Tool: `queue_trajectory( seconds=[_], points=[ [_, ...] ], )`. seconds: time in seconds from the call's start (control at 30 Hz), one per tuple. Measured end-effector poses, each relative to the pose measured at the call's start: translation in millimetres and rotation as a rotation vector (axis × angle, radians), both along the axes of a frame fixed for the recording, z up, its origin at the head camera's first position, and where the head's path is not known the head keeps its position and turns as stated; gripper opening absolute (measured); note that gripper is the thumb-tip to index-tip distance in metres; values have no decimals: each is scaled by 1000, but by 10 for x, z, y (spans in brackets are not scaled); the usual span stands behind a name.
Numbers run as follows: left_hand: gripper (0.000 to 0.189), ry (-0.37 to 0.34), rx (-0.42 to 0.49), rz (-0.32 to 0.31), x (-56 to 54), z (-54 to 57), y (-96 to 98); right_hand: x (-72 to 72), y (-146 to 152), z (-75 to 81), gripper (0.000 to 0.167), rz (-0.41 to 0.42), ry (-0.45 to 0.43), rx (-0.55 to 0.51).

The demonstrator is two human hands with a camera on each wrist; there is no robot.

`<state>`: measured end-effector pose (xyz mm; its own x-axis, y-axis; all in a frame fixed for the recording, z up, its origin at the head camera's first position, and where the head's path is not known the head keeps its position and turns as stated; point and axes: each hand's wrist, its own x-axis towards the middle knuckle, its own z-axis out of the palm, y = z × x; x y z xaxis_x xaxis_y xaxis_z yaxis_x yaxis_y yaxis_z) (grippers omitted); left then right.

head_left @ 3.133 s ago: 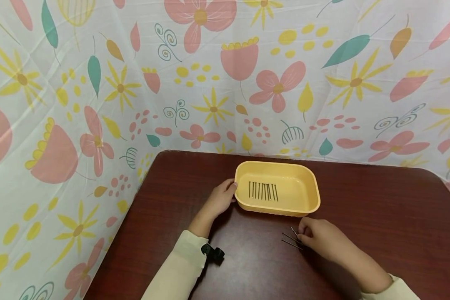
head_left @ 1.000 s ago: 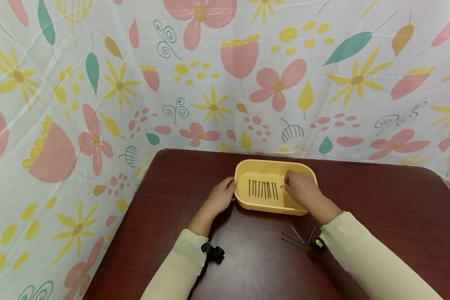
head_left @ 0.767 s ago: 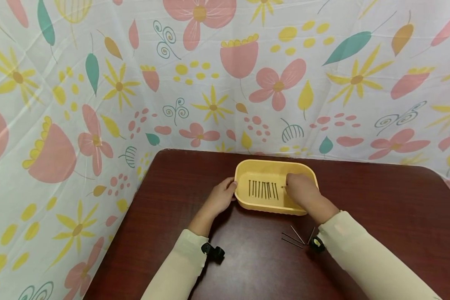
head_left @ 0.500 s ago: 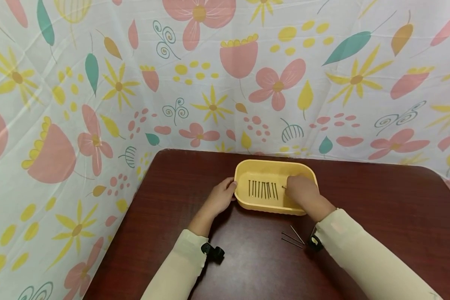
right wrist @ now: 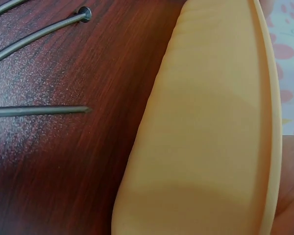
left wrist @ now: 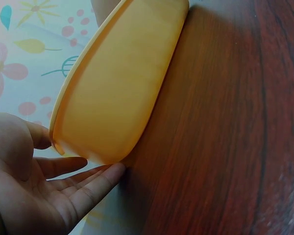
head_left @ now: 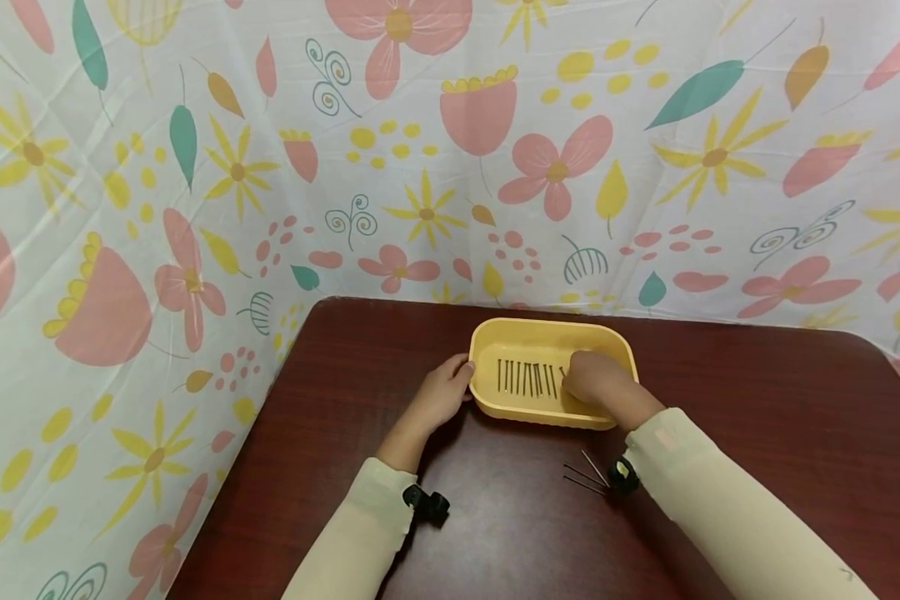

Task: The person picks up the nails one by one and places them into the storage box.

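A yellow plastic tray [head_left: 540,333] stands near the back of the table, with several nails [head_left: 512,377] lined up side by side on its floor. My left hand [head_left: 441,392] holds the tray's left end; in the left wrist view its thumb is at the rim and its fingers lie against the outer wall [left wrist: 108,88]. Inside the tray, my right hand [head_left: 596,379] pinches a nail [head_left: 562,372] just right of the row. Only that nail's end shows; the fingertips are hidden behind the hand. In the right wrist view the tray's front wall blocks the fingers.
Loose nails [head_left: 585,479] lie on the dark wooden table [head_left: 495,517] in front of the tray, beside the right wrist's black camera [head_left: 624,475]. One nail's pointed tip [right wrist: 83,109] faces the tray. A flowered cloth [head_left: 390,192] hangs behind and at the left.
My right hand has gone from the loose nails on the table into the tray with a nail, then shifted slightly nearer the row. My left hand stays at the tray's left end.
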<state>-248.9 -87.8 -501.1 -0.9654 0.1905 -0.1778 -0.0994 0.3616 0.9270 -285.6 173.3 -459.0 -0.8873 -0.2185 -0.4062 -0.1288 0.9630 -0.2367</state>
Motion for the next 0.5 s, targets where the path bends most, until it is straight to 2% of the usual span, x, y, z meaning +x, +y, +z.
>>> queue_trajectory(
  seconds=[0.27, 0.5],
  points=[
    [50, 4, -7, -1, 1, 2, -6, -12, -9, -41, 36, -12, 21, -123],
    [50, -1, 3, 3, -1, 0, -4, -10, -35, -49, 30, -20, 19, -141]
  ],
)
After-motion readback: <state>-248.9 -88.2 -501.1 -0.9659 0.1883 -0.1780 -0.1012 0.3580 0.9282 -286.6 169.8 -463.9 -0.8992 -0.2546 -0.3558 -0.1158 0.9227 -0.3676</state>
